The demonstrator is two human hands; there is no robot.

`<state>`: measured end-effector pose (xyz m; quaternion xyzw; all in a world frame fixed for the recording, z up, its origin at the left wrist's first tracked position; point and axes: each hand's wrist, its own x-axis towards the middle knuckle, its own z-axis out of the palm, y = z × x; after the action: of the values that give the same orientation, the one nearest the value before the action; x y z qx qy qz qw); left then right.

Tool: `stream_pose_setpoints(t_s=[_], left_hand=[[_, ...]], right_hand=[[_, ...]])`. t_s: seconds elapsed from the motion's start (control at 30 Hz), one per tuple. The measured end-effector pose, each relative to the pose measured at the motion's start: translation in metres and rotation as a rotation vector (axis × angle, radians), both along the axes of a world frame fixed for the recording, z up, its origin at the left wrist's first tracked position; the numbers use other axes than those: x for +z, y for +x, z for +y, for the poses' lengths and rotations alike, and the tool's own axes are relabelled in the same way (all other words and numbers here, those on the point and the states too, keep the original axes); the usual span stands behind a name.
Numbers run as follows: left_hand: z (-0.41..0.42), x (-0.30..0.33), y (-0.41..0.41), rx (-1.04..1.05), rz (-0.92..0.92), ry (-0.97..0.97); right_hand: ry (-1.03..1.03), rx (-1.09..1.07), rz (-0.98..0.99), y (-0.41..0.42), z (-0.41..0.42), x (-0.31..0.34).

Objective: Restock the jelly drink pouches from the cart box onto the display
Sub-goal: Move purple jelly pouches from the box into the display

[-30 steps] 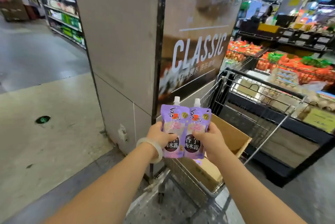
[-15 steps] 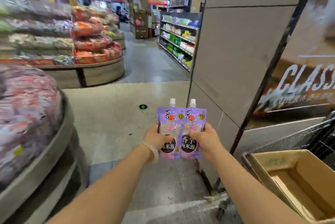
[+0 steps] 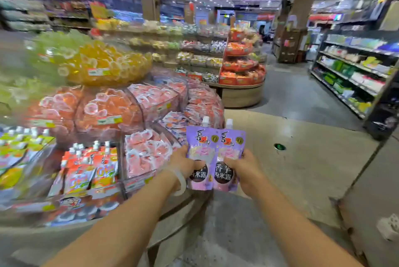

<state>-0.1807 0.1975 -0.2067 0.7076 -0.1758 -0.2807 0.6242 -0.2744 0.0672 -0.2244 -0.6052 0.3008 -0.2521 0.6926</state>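
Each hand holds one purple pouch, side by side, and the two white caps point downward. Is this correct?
Not quite. In the head view the white caps point upward. The rest stands: the left hand and the right hand each hold one of the purple pouches, side by side.

The tiered display [image 3: 112,115] crowds the left of the hands [image 3: 216,169]; bare floor [image 3: 302,158] lies open ahead and right.

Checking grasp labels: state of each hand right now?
Left hand: closed on the left purple pouch.
Right hand: closed on the right purple pouch.
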Motion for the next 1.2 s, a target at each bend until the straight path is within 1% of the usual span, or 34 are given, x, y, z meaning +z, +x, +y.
stream_pose_setpoints(t_s=[0.2, 0.33, 0.5, 0.63, 0.77, 0.9, 1.0, 1.07, 1.13, 1.2], left_hand=[[0.116, 0.004, 0.080, 0.248, -0.026, -0.025], [0.190, -0.006, 0.132, 0.455, 0.008, -0.024], [0.268, -0.011, 0.195, 0.685, 0.026, -0.031], [0.327, -0.009, 0.241, 0.817, 0.023, 0.027], [0.382, -0.008, 0.270, 0.942, 0.036, 0.020], [0.438, -0.012, 0.284, 1.024, 0.104, 0.011], [0.484, -0.015, 0.303, 1.070, 0.073, 0.043], [0.511, -0.018, 0.319, 1.084, 0.054, 0.070], [0.540, -0.024, 0.340, 1.072, 0.057, 0.057], [0.567, -0.027, 0.362, 1.037, 0.055, 0.067]], right_hand=[[-0.043, 0.293, 0.024, 0.119, 0.094, 0.009], [-0.035, 0.508, 0.013, 0.192, 0.163, 0.003], [-0.038, 0.654, 0.052, 0.285, 0.241, -0.009], [-0.036, 0.774, 0.054, 0.353, 0.298, -0.007], [-0.032, 0.888, 0.045, 0.404, 0.359, -0.007], [-0.052, 1.006, 0.070, 0.437, 0.422, -0.011], [-0.073, 1.062, 0.061, 0.460, 0.468, -0.014], [-0.074, 1.074, 0.070, 0.477, 0.496, -0.019], [-0.053, 1.066, 0.074, 0.496, 0.524, -0.025], [-0.045, 1.022, 0.084, 0.517, 0.551, -0.031]])
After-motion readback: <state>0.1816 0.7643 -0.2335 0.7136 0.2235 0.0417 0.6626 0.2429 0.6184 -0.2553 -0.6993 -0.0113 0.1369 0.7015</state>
